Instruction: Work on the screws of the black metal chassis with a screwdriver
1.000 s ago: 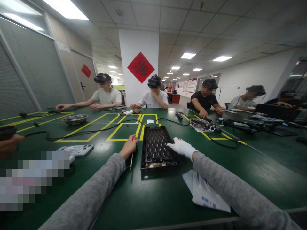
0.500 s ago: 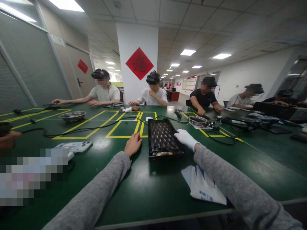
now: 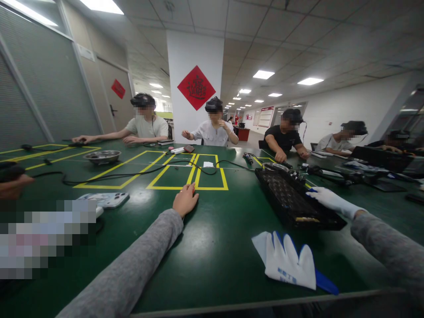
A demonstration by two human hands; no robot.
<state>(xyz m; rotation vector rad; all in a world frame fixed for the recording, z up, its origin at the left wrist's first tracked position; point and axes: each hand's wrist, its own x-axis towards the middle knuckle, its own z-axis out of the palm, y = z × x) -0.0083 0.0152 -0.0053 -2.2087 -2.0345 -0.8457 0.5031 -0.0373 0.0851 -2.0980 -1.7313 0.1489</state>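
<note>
My right hand (image 3: 331,202), in a white work glove, grips the right edge of a black rectangular tray (image 3: 291,207). Rows of small shapes line the tray's inside, blurred here, and a pale strip lies at its near end. The tray sits at an angle on the right. My bare left hand (image 3: 186,201) rests on the table with curled fingers, just in front of the yellow tape. A bit of orange-red shows at its fingertips; what it belongs to is hidden. A second white-and-blue work glove (image 3: 289,263) lies near the table's front edge.
On the green table (image 3: 205,265) are a steel bowl (image 3: 102,157), a phone (image 3: 111,200), black cables and a white paper scrap (image 3: 208,164). Black equipment (image 3: 344,174) stands at the right. Several people wearing headsets sit around the table; one hand (image 3: 16,186) reaches in at left.
The black tray has moved right and turned, with my gloved right hand at its edge. It no longer stands beside my left hand, which stays nearly in place. The loose glove is now more uncovered.
</note>
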